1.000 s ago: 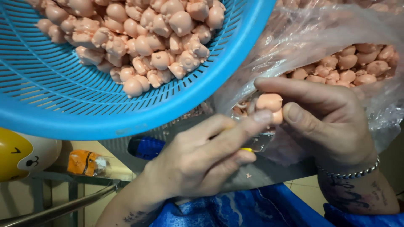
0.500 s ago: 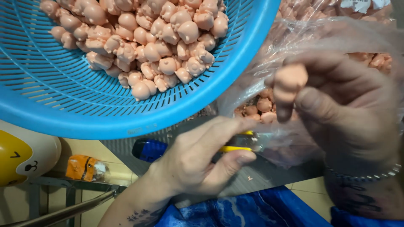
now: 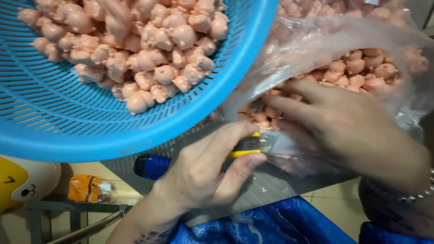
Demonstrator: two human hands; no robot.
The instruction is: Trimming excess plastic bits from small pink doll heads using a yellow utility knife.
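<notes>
My left hand [image 3: 205, 169] grips a small yellow-handled cutter [image 3: 251, 147], blade tip pointing right toward the plastic bag. My right hand [image 3: 348, 126] reaches into the open clear plastic bag [image 3: 316, 40] of small pink figurines [image 3: 361, 68]; its fingertips sit among the pieces, and whether it holds one is hidden. A round blue perforated basket [image 3: 181, 113] at upper left holds several pink pig-shaped figurines [image 3: 149, 49].
A grey work surface [image 3: 271, 185] lies under both hands, with blue cloth [image 3: 253, 226] at the bottom edge. At lower left are a yellow and white round toy [image 3: 18, 185], an orange packet [image 3: 88, 189] and a metal frame [image 3: 81, 230].
My right hand held a pink figurine up near the bag opening, then dropped forward into the bag; the figurine is no longer visible. My left hand kept the cutter and stayed put.
</notes>
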